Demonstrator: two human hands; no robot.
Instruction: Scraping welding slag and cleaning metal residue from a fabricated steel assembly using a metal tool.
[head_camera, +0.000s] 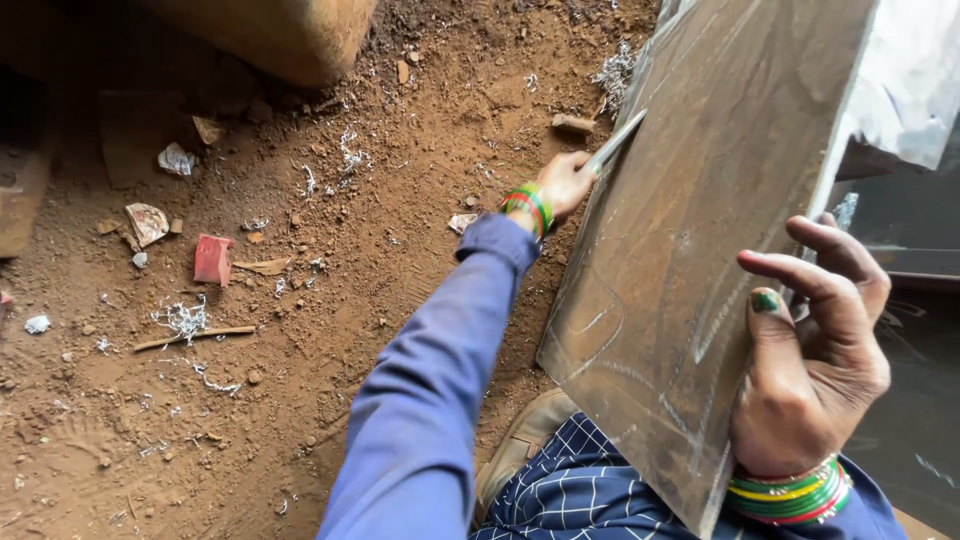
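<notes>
Dark scratched metal sheet (700, 230) w/ chalk lines, right hand (815, 365) gripping edge

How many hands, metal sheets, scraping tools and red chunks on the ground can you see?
Hands: 2, left hand and right hand
Metal sheet: 1
Thin metal tool: 1
Red chunk: 1
Total: 5
</notes>
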